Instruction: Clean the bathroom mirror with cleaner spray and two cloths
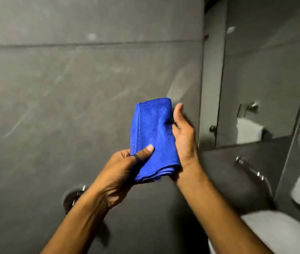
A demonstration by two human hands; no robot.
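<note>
A folded blue microfibre cloth (pixel 152 136) is held up before the grey tiled wall (pixel 63 88), left of the mirror (pixel 266 79). The left hand (pixel 125 167) pinches its near-left corner, thumb on top. The right hand (pixel 184 136) meets its right edge, thumb raised straight; its fingers are hidden behind the fabric, so I cannot tell their curl.

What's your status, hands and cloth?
Left hand pinches folded blue cloth, thumb on top. Right hand behind its right edge, fingers hidden. Mirror off right, nothing blocking.

Left hand (pixel 124 166) pinches cloth (pixel 152 129); right hand (pixel 184 137) flat, thumb raised
</note>
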